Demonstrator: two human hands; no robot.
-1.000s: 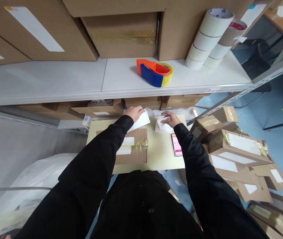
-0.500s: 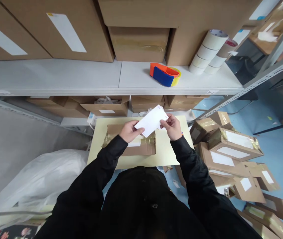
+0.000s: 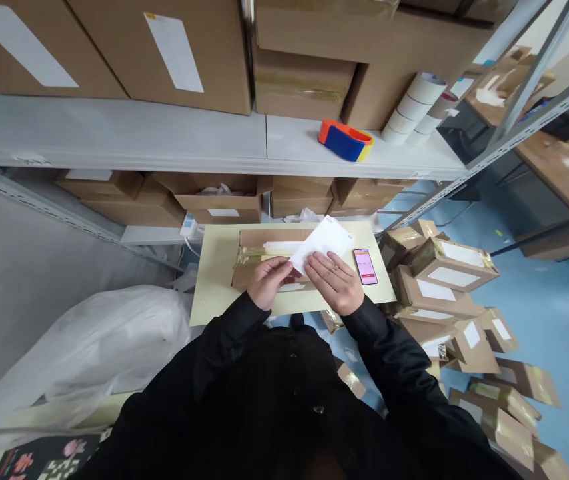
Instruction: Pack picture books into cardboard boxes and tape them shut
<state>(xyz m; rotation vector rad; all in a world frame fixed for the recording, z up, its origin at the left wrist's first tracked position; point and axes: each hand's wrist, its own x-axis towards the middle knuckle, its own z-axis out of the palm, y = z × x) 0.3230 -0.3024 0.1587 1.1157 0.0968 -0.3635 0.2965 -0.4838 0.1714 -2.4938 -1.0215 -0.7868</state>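
Note:
My left hand (image 3: 267,283) pinches the lower left corner of some white paper (image 3: 331,233), thumb on top. Flat across the paper's lower part lies my right hand (image 3: 335,283), its fingers stretched out. Faint small print shows near the paper's far edges; whether it is one folded sheet or a few cannot be made out. Under the paper, a taped cardboard box (image 3: 257,237) rests on the pale yellow table (image 3: 214,267), partly covered by my hands. To the right of my right hand, a phone (image 3: 365,267) with a lit pink screen lies on the table.
Above the table runs a grey shelf (image 3: 164,133) with large cartons, an orange and blue tape dispenser (image 3: 345,141) and stacked tape rolls (image 3: 412,110). Several labelled boxes (image 3: 452,267) are piled on the floor at right. A white plastic bag (image 3: 104,340) bulges at left.
My right hand has gone from gripping the paper's right edge to lying flat on top of it. The view has shifted, and the phone now shows fully.

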